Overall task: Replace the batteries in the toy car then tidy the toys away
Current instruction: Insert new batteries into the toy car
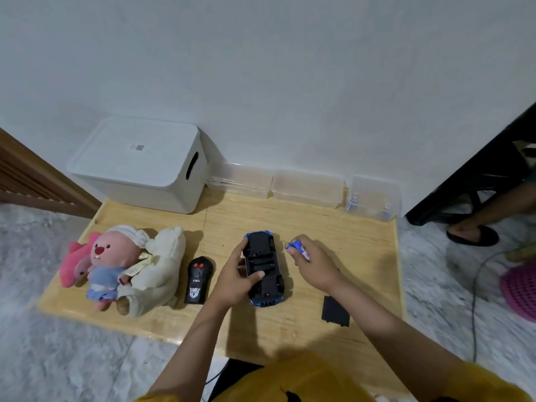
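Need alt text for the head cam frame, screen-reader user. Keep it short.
A person's left hand steadies an upturned blue toy car with its battery bay open on a low wooden table, while the right hand grips blue batteries beside it. The black battery cover lies to the right; a remote control and plush toys lie left, a lidded white box behind.

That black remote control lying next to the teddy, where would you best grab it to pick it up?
Grip the remote control across its narrow middle, fingers on the two long sides, coming straight down from above. It lies flat on the wooden table, long and slim. The cream teddy sits close on one side, so a sideways approach looks cramped.
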Demonstrator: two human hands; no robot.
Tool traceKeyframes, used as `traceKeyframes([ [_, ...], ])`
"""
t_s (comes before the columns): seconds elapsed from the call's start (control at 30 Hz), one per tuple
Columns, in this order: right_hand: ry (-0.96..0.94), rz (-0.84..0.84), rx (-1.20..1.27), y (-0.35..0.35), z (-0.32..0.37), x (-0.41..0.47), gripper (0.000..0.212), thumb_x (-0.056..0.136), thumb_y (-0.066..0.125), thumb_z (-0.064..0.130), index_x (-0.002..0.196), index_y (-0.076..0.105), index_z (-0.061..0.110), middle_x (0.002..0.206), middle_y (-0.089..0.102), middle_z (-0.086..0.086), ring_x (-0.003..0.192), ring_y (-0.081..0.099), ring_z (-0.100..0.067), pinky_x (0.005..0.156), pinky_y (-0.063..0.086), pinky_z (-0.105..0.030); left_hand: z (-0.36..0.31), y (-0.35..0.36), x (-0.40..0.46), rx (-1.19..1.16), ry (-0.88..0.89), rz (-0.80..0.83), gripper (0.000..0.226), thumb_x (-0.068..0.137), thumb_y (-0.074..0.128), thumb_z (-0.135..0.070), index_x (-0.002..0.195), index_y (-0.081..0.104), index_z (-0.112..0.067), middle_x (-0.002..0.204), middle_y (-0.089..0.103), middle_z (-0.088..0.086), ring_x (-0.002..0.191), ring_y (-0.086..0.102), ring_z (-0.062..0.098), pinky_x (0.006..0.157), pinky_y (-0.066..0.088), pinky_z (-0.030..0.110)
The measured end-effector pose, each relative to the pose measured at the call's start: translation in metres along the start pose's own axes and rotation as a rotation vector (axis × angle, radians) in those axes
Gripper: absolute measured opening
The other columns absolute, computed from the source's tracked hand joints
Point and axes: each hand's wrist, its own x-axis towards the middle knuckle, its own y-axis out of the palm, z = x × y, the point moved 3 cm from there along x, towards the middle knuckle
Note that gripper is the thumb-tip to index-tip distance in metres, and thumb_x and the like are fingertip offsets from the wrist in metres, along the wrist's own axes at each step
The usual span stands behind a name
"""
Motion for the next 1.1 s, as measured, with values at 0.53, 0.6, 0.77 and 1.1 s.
traceKeyframes([
  [0.53,0.155,-0.156,-0.066,0.051,0.017,-0.015,0.013,0.097,0.045,0.032,0.089,0.045,0.021,0.077,0.054,0.009,0.069,0.053,-0.008,0.058,0.041,-0.023,0.016,-0.009,0.003,0.008,0.013,0.263,0.106,0.062,0.081,-0.001,0.144,0.029,-0.043,0.130,0.056,-0.004,0.107,0.062,0.002,0.086,0.055,0.025],
  [0.6,0.164,-0.192,-0.097,0.052,0.020,-0.016,0.017,0.097,0.044,0.033,0.088,0.043,0.019,0.075,0.051,0.008,0.066,0.052,-0.010,0.059,0.042,-0.028,0.014,-0.011,0.002,0.023,0.017,0.246,0.107,0.056,0.082,-0.010,0.139,0.030,-0.052,0.129,0.056,-0.004,0.108,0.063,0.011,0.087,0.056,0.035],
  [0.77,0.161,-0.244,-0.178,0.054,0.033,-0.018,0.018,0.098,0.042,0.030,0.102,0.051,0.016,0.084,0.053,0.004,0.078,0.057,-0.018,0.072,0.048,-0.037,0.005,-0.015,-0.002,-0.001,0.071,0.230,0.100,0.056,0.076,-0.009,0.135,0.032,-0.052,0.132,0.046,-0.007,0.109,0.062,0.020,0.086,0.056,0.046],
  [1.1,0.108,-0.367,-0.269,0.055,0.065,-0.019,0.013,0.095,0.047,0.030,0.100,0.041,0.019,0.077,0.057,-0.001,0.066,0.056,-0.021,0.055,0.044,-0.037,-0.017,-0.031,-0.003,-0.087,0.147,0.232,0.089,0.072,0.071,0.006,0.131,0.034,-0.049,0.122,0.051,-0.001,0.105,0.056,0.006,0.081,0.057,0.034],
])
